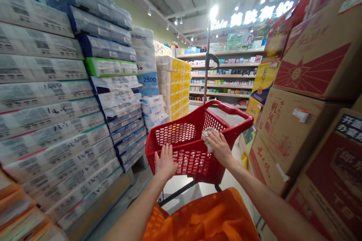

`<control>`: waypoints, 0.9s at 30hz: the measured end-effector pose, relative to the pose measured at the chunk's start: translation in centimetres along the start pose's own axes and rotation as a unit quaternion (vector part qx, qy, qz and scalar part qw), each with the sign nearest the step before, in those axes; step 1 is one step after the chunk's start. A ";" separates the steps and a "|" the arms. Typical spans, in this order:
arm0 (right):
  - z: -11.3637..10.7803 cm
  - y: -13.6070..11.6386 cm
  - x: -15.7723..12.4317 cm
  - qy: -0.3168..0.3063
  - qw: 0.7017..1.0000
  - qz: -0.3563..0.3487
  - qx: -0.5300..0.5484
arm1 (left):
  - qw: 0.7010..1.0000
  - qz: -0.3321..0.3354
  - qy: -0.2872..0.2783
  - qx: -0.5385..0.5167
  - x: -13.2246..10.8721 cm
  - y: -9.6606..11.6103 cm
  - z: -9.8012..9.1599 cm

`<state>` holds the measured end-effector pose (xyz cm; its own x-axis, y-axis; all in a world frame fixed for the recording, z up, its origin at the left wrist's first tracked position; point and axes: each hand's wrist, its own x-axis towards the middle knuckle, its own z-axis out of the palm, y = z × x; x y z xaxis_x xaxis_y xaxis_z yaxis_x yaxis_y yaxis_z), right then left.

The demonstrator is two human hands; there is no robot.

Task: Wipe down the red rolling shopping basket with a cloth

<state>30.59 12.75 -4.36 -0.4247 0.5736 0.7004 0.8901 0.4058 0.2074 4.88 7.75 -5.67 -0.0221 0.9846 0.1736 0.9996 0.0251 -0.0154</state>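
Observation:
A red plastic shopping cart (195, 154) with honeycomb-holed walls stands right before me, its handle at the far right end. Against the rim and outer wall near that end, my right hand (219, 145) presses a crumpled whitish cloth (208, 134), fingers closed over it. My left hand (165, 163) rests on the near wall toward the left end, fingers stretched out and holding nothing. Below the basket, part of the dark metal frame (178, 192) shows. The cloth is partly hidden under my right fingers.
Tall stacks of wrapped tissue packs (51, 105) rise close on the left. Cartons (288, 131) are piled close on the right. A thin metal pole (207, 45) stands behind the cart, with stocked shelves (226, 76) farther back. Orange fabric (203, 218) lies below my arms.

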 end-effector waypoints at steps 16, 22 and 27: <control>-1.2 -0.8 1.3 -0.025 0.997 0.061 -0.049 | 1.000 0.017 0.001 -0.008 0.1 -0.4 0.4; -1.9 7.0 1.1 0.002 0.995 0.031 -0.093 | 1.000 0.029 0.002 0.000 0.1 -0.5 0.3; -1.9 10.4 0.3 0.092 0.973 0.162 -0.133 | 1.000 0.026 0.000 -0.005 0.1 -0.2 0.2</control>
<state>40.03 15.82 -0.73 -0.0993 0.4944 0.8635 0.9941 0.0120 0.1074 4.71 7.88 -5.80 0.0292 0.9844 0.1736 0.9995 -0.0271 -0.0145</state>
